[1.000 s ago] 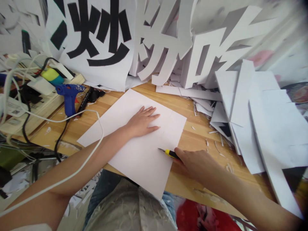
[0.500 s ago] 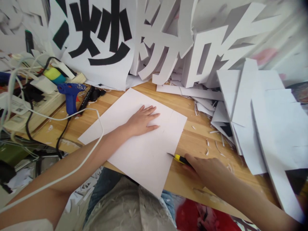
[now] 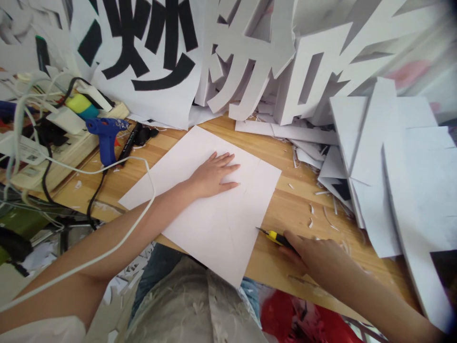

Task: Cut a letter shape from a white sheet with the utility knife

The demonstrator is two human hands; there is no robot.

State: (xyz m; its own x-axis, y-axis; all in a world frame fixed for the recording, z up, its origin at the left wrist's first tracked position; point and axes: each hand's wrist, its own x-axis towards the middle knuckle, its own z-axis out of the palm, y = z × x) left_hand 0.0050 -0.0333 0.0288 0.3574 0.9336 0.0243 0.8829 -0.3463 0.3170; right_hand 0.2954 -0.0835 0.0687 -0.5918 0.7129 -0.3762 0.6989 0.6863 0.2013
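Observation:
A white sheet of board (image 3: 221, 228) lies at an angle on the wooden table, its near corner jutting over the front edge. My left hand (image 3: 216, 176) rests flat on the sheet's middle, fingers spread. In my right hand (image 3: 303, 250) is a yellow and black utility knife (image 3: 274, 236), gripped by its handle. Its thin blade points left, with the tip at the sheet's right edge; whether it touches the sheet I cannot tell. Faint lines show on the sheet near my left fingers.
A blue glue gun (image 3: 106, 140) and a black marker (image 3: 129, 143) stand left of the sheet. A white cable (image 3: 152, 178) crosses over my left forearm. Large white cut-out characters (image 3: 250, 71) line the back. White board offcuts (image 3: 378, 190) pile up on the right, with scraps scattered around.
The whole view has shifted slightly. The knife in my right hand has moved a little rightward against the sheet's edge. My left hand stays flat in place.

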